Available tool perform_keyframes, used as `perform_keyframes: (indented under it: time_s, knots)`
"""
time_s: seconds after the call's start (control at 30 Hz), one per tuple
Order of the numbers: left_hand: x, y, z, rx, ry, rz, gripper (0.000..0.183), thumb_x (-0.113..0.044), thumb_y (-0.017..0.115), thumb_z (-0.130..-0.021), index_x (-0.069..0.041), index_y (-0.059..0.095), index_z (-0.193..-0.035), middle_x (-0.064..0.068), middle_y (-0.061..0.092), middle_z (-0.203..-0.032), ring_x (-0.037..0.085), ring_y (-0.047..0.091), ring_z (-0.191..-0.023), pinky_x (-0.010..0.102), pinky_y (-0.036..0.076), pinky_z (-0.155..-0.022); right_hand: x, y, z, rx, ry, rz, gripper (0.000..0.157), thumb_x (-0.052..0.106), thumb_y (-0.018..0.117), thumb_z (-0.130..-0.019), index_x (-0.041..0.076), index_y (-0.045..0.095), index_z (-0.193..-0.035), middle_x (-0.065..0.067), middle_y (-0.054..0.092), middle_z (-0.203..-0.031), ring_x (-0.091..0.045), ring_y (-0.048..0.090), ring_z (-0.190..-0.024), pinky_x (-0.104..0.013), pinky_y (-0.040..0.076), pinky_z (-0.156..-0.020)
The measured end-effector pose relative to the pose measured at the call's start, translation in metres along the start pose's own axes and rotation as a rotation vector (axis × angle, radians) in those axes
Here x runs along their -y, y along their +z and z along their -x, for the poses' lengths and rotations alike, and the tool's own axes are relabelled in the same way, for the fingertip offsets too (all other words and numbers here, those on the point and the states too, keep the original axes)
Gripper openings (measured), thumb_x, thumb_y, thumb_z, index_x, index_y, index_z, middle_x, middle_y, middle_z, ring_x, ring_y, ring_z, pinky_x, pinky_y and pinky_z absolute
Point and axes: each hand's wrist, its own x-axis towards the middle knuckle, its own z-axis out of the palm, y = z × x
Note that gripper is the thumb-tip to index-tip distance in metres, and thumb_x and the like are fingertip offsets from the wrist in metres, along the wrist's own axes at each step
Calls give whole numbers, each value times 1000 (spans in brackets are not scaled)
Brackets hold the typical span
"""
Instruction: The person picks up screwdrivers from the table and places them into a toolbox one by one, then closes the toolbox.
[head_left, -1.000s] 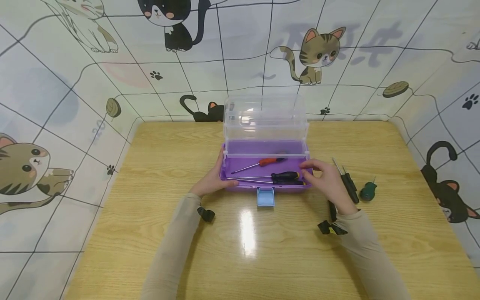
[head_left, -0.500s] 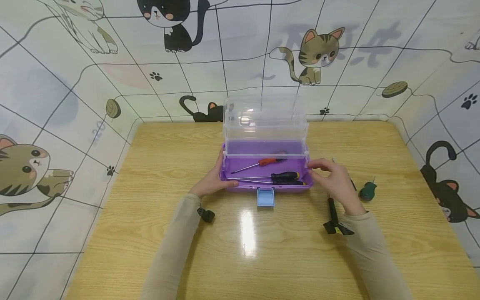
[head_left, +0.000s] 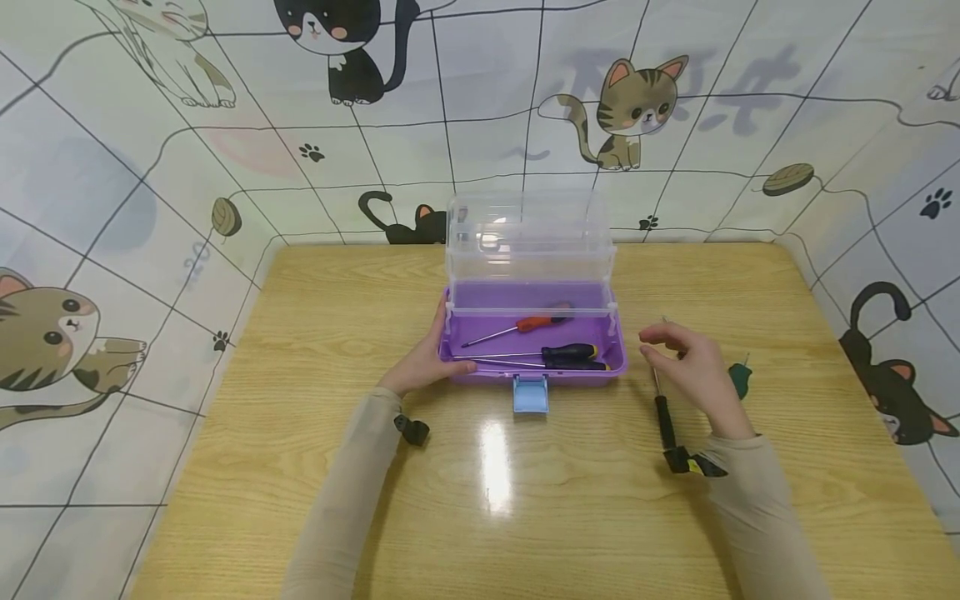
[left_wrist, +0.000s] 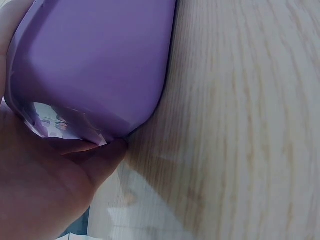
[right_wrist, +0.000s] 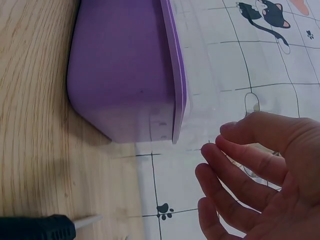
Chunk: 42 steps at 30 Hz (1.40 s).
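A purple toolbox [head_left: 491, 322] stands on the table, its transparent lid [head_left: 530, 225] raised and its light blue latch [head_left: 530, 394] hanging down in front. My left hand [head_left: 422, 364] grips the box's left end, thumb over the front rim; in the left wrist view its fingers [left_wrist: 107, 159] reach the lower corner. Inside lie a red-handled screwdriver [head_left: 535, 322] and two black-handled screwdrivers [head_left: 567, 352]. Just right of the box my right hand [head_left: 696, 371] hovers with loosely bent fingers and holds nothing; the right wrist view shows its fingertips apart.
On the table [head_left: 315, 317] right of the box lie a black-handled screwdriver [head_left: 664, 423] and a short green-handled screwdriver [head_left: 739, 379], partly behind the right hand. A cat-patterned wall covering [head_left: 487, 83] rises along the table's back and sides.
My right hand has drawn away from the box's right end, moving right over the screwdrivers on the table. My left hand keeps its grip, and the toolbox stays in place.
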Motion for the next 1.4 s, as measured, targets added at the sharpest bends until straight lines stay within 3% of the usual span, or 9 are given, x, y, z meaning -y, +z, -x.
perform_keyframes:
  time_s: [0.3,0.57,0.8,1.03,1.27,1.4]
  knots:
    - [4,0,-2,-8,-10,-5,119,-18,77,-70,-41,-18,-136,-6,-10,-147,17,4,-132,43,10,-104,-10,-6,4,-10,11,23,27,26,59,-86,6,63,-103,-14,62,-101,-34,54,-97,-50,40,-82]
    - [-3,-1,0,3,-2,-15,118,-14,76,-71,-38,-19,-137,0,-13,-147,23,2,-133,47,10,-104,-15,-9,7,-19,19,42,27,26,60,-86,5,62,-103,-16,62,-100,-34,54,-96,-49,40,-82]
    - [-4,-1,0,7,-11,-3,117,-15,75,-71,-40,-19,-136,-2,-14,-147,20,1,-133,44,9,-104,-20,-10,11,-16,19,46,26,24,59,-86,4,62,-102,-14,63,-98,-32,54,-94,-49,41,-80]
    - [-3,0,1,3,-8,-12,117,-15,75,-71,-38,-19,-137,-1,-13,-147,21,2,-133,44,10,-104,-28,-10,20,34,25,43,26,20,60,-86,1,61,-104,-17,62,-100,-34,54,-93,-49,41,-78]
    - [-2,0,2,1,-7,-22,117,-17,76,-71,-38,-20,-136,-2,-13,-147,19,1,-133,44,9,-104,-35,-7,31,119,54,111,28,20,61,-85,3,60,-108,-14,63,-98,-28,57,-84,-34,47,-65]
    - [-1,0,1,1,-4,-22,117,-17,76,-71,-38,-20,-136,-2,-13,-147,19,1,-133,44,10,-104,-40,-4,36,131,56,124,27,17,62,-84,2,60,-107,-13,63,-95,-27,58,-82,-34,46,-67]
